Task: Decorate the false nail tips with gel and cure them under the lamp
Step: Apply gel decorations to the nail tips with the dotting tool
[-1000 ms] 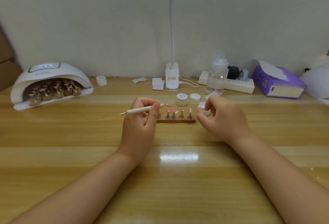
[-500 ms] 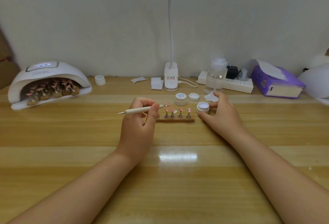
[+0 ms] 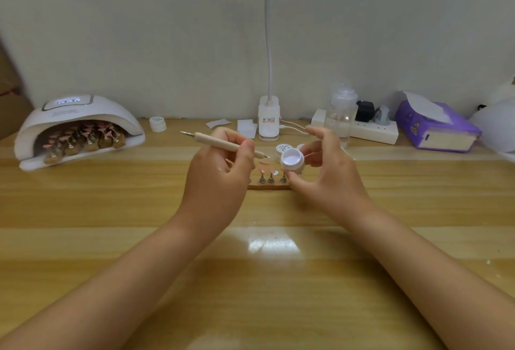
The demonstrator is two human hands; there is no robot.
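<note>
Since a moment ago our right hand (image 3: pixel 328 171) has lifted the open gel pot (image 3: pixel 292 161) off the table, pinched thumb-and-fingers, mouth tilted toward our left hand (image 3: pixel 220 174), whose gripped pen (image 3: pixel 223 142) points right, tip just beside it, above the nail tips (image 3: pixel 266 171).

Your wooden table (image 3: pixel 117 238) carries the curing lamp (image 3: pixel 78 124) at far left, its mouth packed with stands of pink tips, and a small capped jar (image 3: pixel 158 123) just to its right. Along the back wall sit paper scraps (image 3: pixel 237 126), the desk-light base (image 3: pixel 269 119), a clear bottle (image 3: pixel 342 114), a power strip (image 3: pixel 373 130) and a purple tissue box (image 3: pixel 436 127) (tissue sticking out on top). Nearer you, mid-table, a wooden strip (image 3: pixel 269 184) holds a row of pegs with pink tips, and a labelled jar (image 3: pixel 282 149) stands just behind it.
</note>
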